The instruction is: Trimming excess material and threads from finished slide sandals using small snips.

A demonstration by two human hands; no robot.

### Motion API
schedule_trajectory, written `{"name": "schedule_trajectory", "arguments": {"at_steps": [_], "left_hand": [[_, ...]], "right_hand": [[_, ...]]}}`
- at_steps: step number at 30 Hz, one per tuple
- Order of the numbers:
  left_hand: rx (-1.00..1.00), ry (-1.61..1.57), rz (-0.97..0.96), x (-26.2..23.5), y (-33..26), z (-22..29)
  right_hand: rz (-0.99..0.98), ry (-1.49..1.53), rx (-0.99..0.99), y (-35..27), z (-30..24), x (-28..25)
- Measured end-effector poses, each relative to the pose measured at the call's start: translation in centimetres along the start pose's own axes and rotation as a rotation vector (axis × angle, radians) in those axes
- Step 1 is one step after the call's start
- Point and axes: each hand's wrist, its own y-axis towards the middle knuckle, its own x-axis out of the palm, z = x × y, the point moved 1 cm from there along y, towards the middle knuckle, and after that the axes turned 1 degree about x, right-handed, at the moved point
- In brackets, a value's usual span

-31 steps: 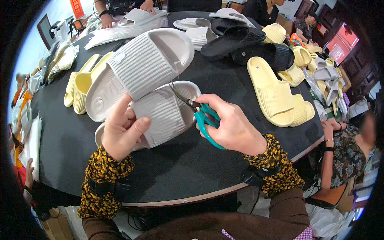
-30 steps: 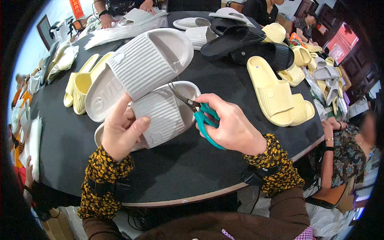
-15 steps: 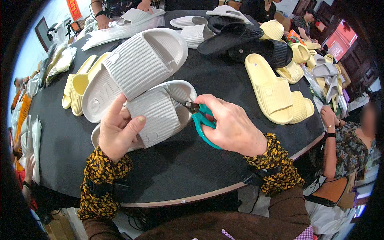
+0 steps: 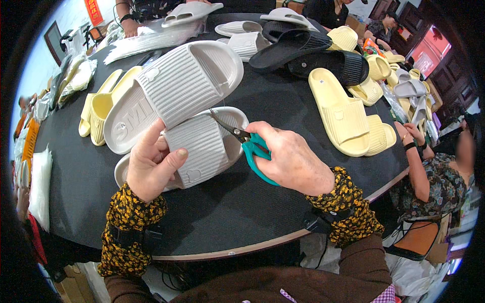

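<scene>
Right hand grips teal scissors at grey slipper; left hand steadies it.

Pale grey ribbed slide sandal, lying flat at frame centre on the black table, toe end toward upper right, teal-handled scissors just right of it, blades open over its rim
</scene>
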Motion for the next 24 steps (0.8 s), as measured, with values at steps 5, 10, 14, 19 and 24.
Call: {"name": "schedule_trajectory", "arguments": {"at_steps": [5,10,14,19,24], "left_hand": [[0.029,-0.011,0.014,0.32,0.09,0.14],[-0.002,0.025,0.044,0.03,0.02,0.21],[0.026,-0.009,0.083,0.04,0.07,-0.12],[0.009,0.006,0.103,0.11,0.21,0.22],[-0.003,0.019,0.145,-0.07,0.16,0.39]], "right_hand": [[0.012,0.023,-0.024,-0.03,-0.03,-0.06],[0.051,0.065,-0.04,-0.01,-0.11,-0.16],[0.102,0.056,-0.059,-0.03,0.11,0.09],[0.092,0.048,-0.055,0.1,-0.02,-0.21],[0.071,0.058,-0.064,0.07,-0.25,-0.27]]}}
